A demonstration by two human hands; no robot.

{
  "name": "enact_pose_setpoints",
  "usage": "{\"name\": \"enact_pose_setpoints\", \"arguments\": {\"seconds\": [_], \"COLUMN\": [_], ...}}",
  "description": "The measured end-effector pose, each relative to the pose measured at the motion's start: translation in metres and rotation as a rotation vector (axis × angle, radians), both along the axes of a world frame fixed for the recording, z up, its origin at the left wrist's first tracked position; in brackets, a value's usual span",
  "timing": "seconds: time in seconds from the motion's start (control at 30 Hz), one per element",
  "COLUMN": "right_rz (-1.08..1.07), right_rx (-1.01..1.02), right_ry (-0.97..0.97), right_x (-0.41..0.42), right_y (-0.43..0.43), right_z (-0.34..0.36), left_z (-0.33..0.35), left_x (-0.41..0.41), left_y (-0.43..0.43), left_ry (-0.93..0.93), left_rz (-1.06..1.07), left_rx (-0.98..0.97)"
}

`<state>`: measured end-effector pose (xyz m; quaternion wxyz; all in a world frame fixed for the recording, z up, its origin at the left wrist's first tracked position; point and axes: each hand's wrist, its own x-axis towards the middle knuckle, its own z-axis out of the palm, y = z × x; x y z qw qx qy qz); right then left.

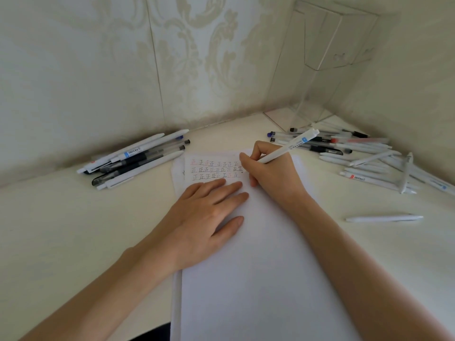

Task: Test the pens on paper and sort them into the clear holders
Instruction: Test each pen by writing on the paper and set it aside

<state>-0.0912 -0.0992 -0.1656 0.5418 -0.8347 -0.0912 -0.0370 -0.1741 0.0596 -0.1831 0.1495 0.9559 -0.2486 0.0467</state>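
A white sheet of paper (258, 279) lies on the white table, its top filled with rows of small black and red test marks (214, 169). My right hand (270, 171) grips a white pen with a blue label (288, 146), its tip down at the right end of the marks. Flat on the paper just below the marks rests my left hand (206, 215), fingers straight. A clear holder (327, 70) stands in the back right corner.
A pile of white and black pens (135, 156) lies at the left by the wall. Several more pens (364, 153) are scattered at the right below the holder. A single white pen (384, 218) lies alone near my right forearm. Walls close in behind and right.
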Motion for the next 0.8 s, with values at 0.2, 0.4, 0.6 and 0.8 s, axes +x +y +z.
{"name": "enact_pose_setpoints", "arguments": {"seconds": [0.2,0.4,0.6,0.8], "right_rz": [-0.031,-0.012,-0.024,0.005], "right_rx": [-0.145,-0.129,-0.113,-0.076], "right_ry": [-0.048,-0.036,-0.046,-0.005], "right_x": [0.0041,0.0016,0.002,-0.001], "right_y": [0.0019,0.0008,0.002,0.0005], "right_z": [-0.0032,-0.0023,-0.0013,0.0005], "left_z": [0.0009,0.0006,0.0009,0.001], "left_x": [-0.0004,-0.0007,-0.0007,-0.0004], "left_y": [-0.001,-0.0001,-0.0007,-0.0006], "left_ry": [0.013,0.019,0.029,0.029], "left_rz": [0.001,-0.004,-0.001,-0.003], "left_rx": [-0.015,-0.011,-0.027,-0.029]}}
